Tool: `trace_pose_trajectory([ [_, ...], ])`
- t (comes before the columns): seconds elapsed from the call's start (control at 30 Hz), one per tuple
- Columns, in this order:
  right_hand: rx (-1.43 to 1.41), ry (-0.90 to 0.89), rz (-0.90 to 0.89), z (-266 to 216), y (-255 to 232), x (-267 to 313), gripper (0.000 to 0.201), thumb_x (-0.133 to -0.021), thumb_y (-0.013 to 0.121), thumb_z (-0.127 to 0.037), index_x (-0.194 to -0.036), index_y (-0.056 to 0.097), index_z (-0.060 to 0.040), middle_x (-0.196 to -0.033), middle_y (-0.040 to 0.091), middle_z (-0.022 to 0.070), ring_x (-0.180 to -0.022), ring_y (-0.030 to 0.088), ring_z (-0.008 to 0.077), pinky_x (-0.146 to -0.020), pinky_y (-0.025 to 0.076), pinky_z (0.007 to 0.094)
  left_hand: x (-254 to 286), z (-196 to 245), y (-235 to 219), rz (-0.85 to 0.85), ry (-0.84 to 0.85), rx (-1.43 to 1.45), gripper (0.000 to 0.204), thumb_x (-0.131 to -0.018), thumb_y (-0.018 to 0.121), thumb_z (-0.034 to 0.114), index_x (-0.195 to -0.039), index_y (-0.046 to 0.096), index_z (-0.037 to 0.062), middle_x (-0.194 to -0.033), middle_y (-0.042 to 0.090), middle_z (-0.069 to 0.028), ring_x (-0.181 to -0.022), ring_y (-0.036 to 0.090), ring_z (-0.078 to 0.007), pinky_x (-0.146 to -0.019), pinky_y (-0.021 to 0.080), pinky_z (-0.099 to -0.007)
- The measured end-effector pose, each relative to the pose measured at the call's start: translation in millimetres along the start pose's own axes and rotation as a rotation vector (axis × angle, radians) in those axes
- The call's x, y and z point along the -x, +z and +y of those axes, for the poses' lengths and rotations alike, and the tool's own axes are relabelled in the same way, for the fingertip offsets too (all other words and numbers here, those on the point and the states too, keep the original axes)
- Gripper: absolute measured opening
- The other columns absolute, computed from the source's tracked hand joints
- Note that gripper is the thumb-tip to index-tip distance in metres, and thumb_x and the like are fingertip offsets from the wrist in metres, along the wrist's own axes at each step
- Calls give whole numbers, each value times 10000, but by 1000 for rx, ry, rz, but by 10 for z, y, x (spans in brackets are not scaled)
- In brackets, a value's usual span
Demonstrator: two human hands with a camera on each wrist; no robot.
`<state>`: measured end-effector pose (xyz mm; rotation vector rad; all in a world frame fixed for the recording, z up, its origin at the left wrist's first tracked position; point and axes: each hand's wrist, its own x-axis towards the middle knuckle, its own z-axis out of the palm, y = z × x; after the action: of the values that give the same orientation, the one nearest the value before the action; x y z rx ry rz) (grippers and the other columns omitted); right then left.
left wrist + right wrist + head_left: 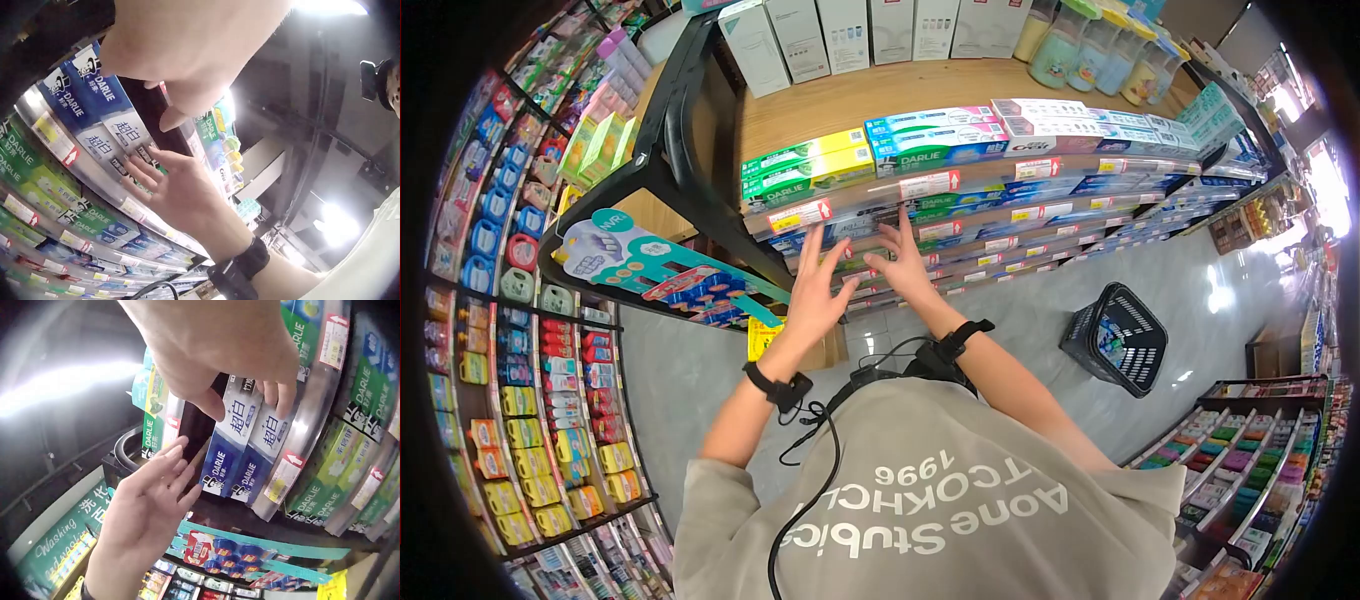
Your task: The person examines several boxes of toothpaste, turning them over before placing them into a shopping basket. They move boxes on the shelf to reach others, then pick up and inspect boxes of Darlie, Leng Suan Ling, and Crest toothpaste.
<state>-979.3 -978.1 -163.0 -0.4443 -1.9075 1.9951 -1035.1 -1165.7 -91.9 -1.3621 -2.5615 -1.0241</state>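
Shop aisle, tiered toothpaste rack with price-tag rails in front of you. Your right hand (900, 258) was up at the blue Darlie toothpaste boxes (247, 447), fingers straight and fingertips (286, 399) resting on the box tops, nothing gripped. Your left hand (815, 290) hovered just beside it, fingers spread and relaxed, holding nothing, apart from the shelf. Boxes sat side by side on a middle tier behind the shelf rail (300, 450), green Darlie boxes (369, 387) on the tier next to it. Judgement: thin card cartons, light, stiff along the length but crushable at the faces, glossy so a bit slippery; best taken by pinching the long narrow edges near the front end. Head view showed the whole rack, the black basket (1117, 338) on the floor well apart to your right, and white cartons (840, 32) on the top shelf. Only the wrist views showed fingertip contact and box labels; left wrist view showed your right hand's palm side against the boxes.
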Motion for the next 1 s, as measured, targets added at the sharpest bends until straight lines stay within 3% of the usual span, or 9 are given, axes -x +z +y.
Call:
trace_pose_trajectory([
  [0.1, -22, 4, -12, -2, -10, -9, 1117, -842, 770, -90, -1652, 1, -117, -1542, 424, 240, -1325, 540, 318, -949, 546, 402, -278, -195, -56, -148, 156, -144, 710, -833, 793, 163, -1473, 493, 91, -1564, 340, -253, -1449, 327, -465, -1183, 324, -490],
  [0.13, -16, 12, -13, -9, -32, -5, 1105, -847, 764, -85, -1652, 8, -116, -1542, 427, 235, -1307, 557, 313, -941, 549, 398, -415, -106, -156, -91, 241, -278, 664, -824, 803, 225, -1414, 540, 70, -1398, 504, -252, -1309, 486, -448, -1066, 438, -503],
  [0.23, -47, 37, 18, -41, -168, 37, 1021, -857, 751, -72, -1645, 101, -100, -1515, 469, 225, -1204, 630, 290, -911, 561, 385, -682, -265, -152, -332, 58, -356, 644, -830, 794, 275, -1378, 543, 49, -1204, 633, -230, -1139, 623, -406, -938, 517, -488],
  [0.27, -65, 46, 36, -57, -234, 49, 987, -860, 746, -69, -1641, 144, -92, -1501, 488, 223, -1161, 659, 281, -899, 564, 380, -751, -430, -73, -319, 86, -371, 599, -861, 759, 417, -1273, 607, 9, -1049, 694, -214, -1008, 681, -389, -850, 544, -480],
  [0.37, -9, 22, 61, 121, -520, -9, 787, -872, 735, -70, -1563, 359, -65, -1426, 579, 184, -1001, 724, 237, -850, 568, 352, -956, -575, 15, -379, -8, -465, 584, -887, 722, 475, -1205, 644, -8, -1082, 693, -225, -1043, 669, -404, -904, 536, -484],
  [0.5, 128, 19, 150, -43, -841, 33, 547, -879, 730, -87, -1394, 553, -42, -1307, 670, 136, -912, 744, 207, -800, 563, 326, -1170, -772, 164, -700, -446, -111, 741, -900, 671, 580, -1312, 607, -32, -1342, 632, -244, -1243, 602, -393, -1056, 455, -458],
  [0.7, 514, -273, 301, -145, -1161, -91, 471, -838, 717, -74, -1297, 616, -32, -1154, 705, 140, -916, 718, 249, -769, 567, 356, -1169, -1253, 400, -824, -527, 124, 785, -943, 613, 551, -1468, 478, -17, -1529, 487, -229, -1412, 465, -366, -1162, 340, -424],
  [0.83, 865, -570, 269, -561, -1209, -174, 410, -810, 744, -111, -1200, 637, -46, -1131, 644, 159, -1036, 612, 347, -878, 512, 452, -1157, -1260, 381, -835, -566, 188, 768, -954, 601, 546, -1466, 482, -13, -1542, 471, -224, -1423, 449, -356, -1167, 332, -419],
  [1.0, 1151, -720, 83, -587, -1373, -421, 430, -793, 781, -197, -1169, 646, -38, -1176, 632, 180, -1103, 583, 379, -907, 496, 478, -1150, -1222, 363, -821, -591, 185, 747, -967, 587, 540, -1464, 487, -8, -1558, 452, -218, -1437, 430, -343, -1173, 323, -412],
])
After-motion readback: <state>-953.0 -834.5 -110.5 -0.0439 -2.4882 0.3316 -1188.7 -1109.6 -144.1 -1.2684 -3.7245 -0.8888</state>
